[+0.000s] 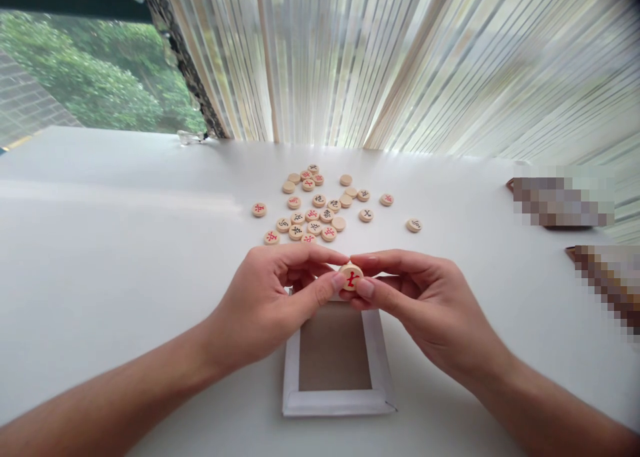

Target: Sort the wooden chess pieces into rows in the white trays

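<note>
Between both hands, a round wooden Chinese chess piece [351, 278] with a red character is pinched and tilted toward me. My left hand [287, 283] grips its left side with thumb and fingers; my right hand [407, 283] pinches its right side the same way. Just below them lies a shallow white box [340, 403] with a grey-brown bottom, its far end partly covered by the hands. Beyond the hands, several loose chess pieces [312, 215] are scattered on the white table [125, 257], some showing red or black characters and some blank sides.
Two blurred-out brown objects, one farther back [560, 203] and one nearer [607, 283], lie at the right side of the table. A pleated curtain [320, 63] hangs along the back edge. Left of it is a window [90, 70] with trees outside.
</note>
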### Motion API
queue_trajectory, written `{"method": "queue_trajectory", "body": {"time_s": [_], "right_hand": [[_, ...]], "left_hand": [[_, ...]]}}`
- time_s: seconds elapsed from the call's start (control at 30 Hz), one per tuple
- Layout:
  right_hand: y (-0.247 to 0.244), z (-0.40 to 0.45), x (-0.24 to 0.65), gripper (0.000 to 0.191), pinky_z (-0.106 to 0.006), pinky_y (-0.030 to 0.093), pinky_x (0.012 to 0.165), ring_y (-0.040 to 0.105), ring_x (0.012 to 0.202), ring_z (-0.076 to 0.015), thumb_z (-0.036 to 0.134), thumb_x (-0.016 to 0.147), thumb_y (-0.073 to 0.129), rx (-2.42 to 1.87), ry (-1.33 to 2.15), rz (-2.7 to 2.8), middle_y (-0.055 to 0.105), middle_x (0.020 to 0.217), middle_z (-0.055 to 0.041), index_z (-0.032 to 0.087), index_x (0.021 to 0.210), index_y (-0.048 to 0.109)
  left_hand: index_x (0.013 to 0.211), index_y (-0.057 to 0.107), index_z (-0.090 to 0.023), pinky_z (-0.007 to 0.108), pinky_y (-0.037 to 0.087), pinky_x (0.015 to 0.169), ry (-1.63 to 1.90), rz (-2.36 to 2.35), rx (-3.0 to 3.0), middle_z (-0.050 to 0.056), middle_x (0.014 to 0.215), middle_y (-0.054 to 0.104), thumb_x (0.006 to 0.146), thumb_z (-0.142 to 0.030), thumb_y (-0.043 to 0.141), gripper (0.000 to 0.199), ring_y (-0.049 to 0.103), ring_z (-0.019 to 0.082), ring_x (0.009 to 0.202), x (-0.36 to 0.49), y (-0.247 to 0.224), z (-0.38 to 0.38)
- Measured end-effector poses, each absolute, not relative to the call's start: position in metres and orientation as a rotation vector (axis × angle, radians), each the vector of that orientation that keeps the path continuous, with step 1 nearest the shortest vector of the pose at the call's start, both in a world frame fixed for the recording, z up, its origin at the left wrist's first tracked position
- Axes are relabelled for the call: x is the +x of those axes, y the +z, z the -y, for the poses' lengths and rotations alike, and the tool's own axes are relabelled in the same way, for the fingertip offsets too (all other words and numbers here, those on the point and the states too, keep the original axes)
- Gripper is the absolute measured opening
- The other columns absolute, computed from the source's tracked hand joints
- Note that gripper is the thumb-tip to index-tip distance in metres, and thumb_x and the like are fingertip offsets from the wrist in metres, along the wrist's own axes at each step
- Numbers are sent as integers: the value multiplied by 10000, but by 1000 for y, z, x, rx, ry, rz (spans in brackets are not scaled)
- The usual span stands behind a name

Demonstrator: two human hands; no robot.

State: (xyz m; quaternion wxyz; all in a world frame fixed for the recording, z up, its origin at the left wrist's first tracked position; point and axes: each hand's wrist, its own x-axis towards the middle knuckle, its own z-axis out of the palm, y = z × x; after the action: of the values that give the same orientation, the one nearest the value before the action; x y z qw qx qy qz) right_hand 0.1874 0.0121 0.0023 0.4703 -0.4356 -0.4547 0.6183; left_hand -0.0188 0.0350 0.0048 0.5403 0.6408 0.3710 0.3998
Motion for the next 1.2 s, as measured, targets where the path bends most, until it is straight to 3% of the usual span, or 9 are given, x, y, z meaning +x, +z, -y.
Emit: {"method": "queue_trajectory", "body": {"time_s": [0.3,0.5,0.67,0.97,1.2], "right_hand": [[1,-14,188,290,-312,720,769,826,805,-215,241,677,1015,-1037,1569,1041,847,871,-50,230,920,858],[3,-12,186,344,-200,650,609,745,608,-134,142,579,1046,-1015,1715,943,798,727,-9,196,835,823],[3,-11,187,339,-160,620,567,734,590,-117,112,563,1047,-1009,1777,926,790,690,0,187,782,800],[8,-8,187,152,-146,641,616,752,609,-111,186,756,972,-961,1798,1054,806,682,-25,158,800,830],[12,-8,187,89,-108,628,615,750,594,-91,195,806,941,-920,1818,1097,807,686,-15,175,832,859]], "left_hand": [[1093,855,-245,177,618,516,931,-857,1488,-6,776,828,861,-127,810,265,736,124,560,-19,5,-36],[1162,843,-257,158,633,570,969,-806,1657,-24,774,829,872,-29,756,379,748,111,588,-18,3,-30],[1092,845,-245,167,615,579,1035,-781,1859,-21,801,836,893,-48,751,295,747,112,601,-16,4,-27],[1175,784,-196,200,595,676,1131,-719,2144,17,838,768,910,-73,766,292,705,110,680,-20,-2,-27],[1076,800,-202,175,588,652,1066,-718,1976,-14,813,794,899,-86,789,212,715,100,666,-18,5,-27]]}}
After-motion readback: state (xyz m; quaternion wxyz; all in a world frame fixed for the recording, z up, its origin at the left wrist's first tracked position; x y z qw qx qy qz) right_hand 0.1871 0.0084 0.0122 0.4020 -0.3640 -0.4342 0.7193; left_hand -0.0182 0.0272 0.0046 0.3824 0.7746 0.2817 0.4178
